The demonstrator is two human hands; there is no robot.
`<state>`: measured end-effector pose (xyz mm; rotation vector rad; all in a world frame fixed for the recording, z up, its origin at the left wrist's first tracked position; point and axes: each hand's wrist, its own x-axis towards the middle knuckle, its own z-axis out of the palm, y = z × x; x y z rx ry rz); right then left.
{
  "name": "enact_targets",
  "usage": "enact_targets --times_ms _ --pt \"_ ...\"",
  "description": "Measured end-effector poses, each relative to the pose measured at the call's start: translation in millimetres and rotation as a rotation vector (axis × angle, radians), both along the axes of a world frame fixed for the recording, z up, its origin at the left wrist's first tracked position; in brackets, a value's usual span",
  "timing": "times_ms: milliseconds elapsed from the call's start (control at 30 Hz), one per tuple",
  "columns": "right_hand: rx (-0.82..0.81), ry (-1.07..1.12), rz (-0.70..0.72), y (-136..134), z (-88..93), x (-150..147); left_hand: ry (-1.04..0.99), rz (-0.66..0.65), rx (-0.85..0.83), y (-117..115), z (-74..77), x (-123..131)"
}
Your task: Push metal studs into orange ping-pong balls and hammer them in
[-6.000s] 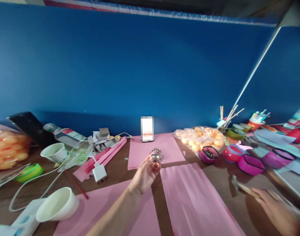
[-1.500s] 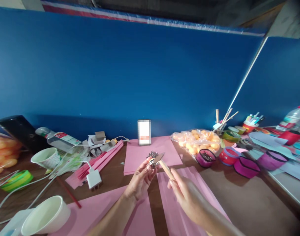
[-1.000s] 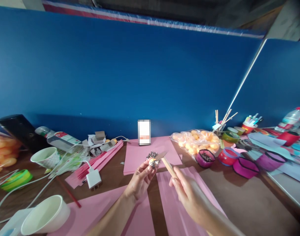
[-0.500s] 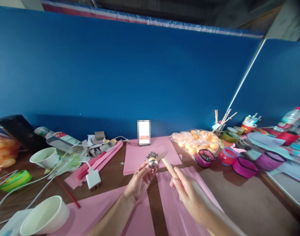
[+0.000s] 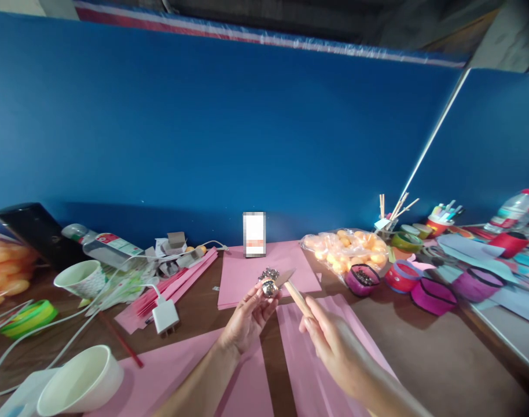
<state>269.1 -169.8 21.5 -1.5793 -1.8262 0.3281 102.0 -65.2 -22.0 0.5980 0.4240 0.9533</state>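
My left hand (image 5: 250, 315) is closed around a small orange ball (image 5: 270, 288), held up in its fingertips. Shiny silver-dark bits cover much of the side facing me. My right hand (image 5: 327, 330) grips the light wooden handle of a small knife (image 5: 298, 298). Its pointed, flat blade reaches left, right beside the ball; whether it touches cannot be made out. Just behind the ball, a heap of small dark shiny pieces (image 5: 269, 272) rests on a pink paper sheet (image 5: 236, 275).
A plastic bag of orange balls (image 5: 345, 248) lies right of the paper, near a purple bowl (image 5: 362, 280) with dark bits. Paper cups (image 5: 80, 379), a white charger (image 5: 164, 315) and cables crowd the left. A blue partition (image 5: 264, 127) rises behind.
The ball has turned slightly in my left fingers, showing less orange at its top. Both hands stay in nearly the same place.
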Motion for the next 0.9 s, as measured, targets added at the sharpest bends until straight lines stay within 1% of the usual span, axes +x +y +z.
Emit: enact_targets --times_ms 133,300,467,667,900 --pt "-0.043 0.001 0.009 0.7 1.9 -1.0 -0.004 -0.008 0.002 -0.5 0.0 0.4" --pt "-0.007 -0.003 0.02 1.4 2.9 -1.5 -0.058 -0.003 -0.015 0.0 -2.2 1.5" --pt "0.049 -0.017 0.022 0.9 3.4 -1.8 -0.049 0.015 -0.024 -0.2 -1.4 1.8" --pt "0.031 -0.013 0.03 1.3 4.9 -1.9 -0.052 0.018 -0.021 0.0 -3.7 1.5" --pt "0.075 -0.014 0.032 0.9 1.8 -1.7 -0.066 0.014 -0.01 1.5 -6.7 1.7"
